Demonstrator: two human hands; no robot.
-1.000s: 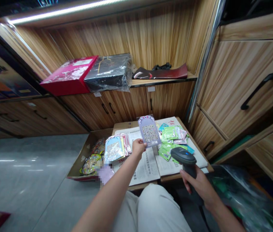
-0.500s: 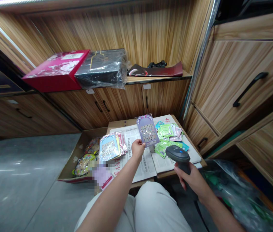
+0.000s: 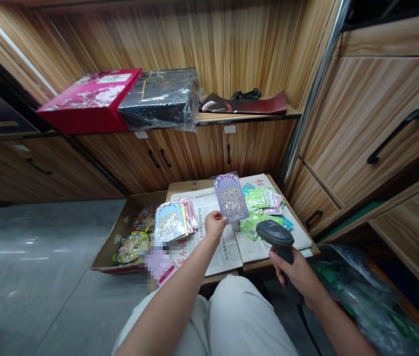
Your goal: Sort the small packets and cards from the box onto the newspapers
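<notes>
My left hand [image 3: 214, 225] pinches the lower corner of a purple sticker card [image 3: 230, 198] and holds it upright above the low table [image 3: 185, 186]. My right hand [image 3: 294, 271] is wrapped round the grip of a dark grey barcode scanner [image 3: 275, 237], whose head sits just right of the card and below it. Under both lie spread newspaper sheets [image 3: 221, 247]. A pile of green and pink packets [image 3: 259, 205] lies behind the scanner. A stack of blue and pink sticker cards [image 3: 174, 221] rests at the table's left side.
An open cardboard box [image 3: 120, 232] with colourful packs stands on the floor left of the table. A wooden shelf above carries a red box [image 3: 87, 101], a plastic-wrapped black box [image 3: 161, 99] and a dark red folder [image 3: 246, 105]. Wooden cabinets with black handles [image 3: 395, 133] close in on the right.
The card and scanner keep almost the same pose in my hands. My head has shifted slightly, so the view has drifted a little.
</notes>
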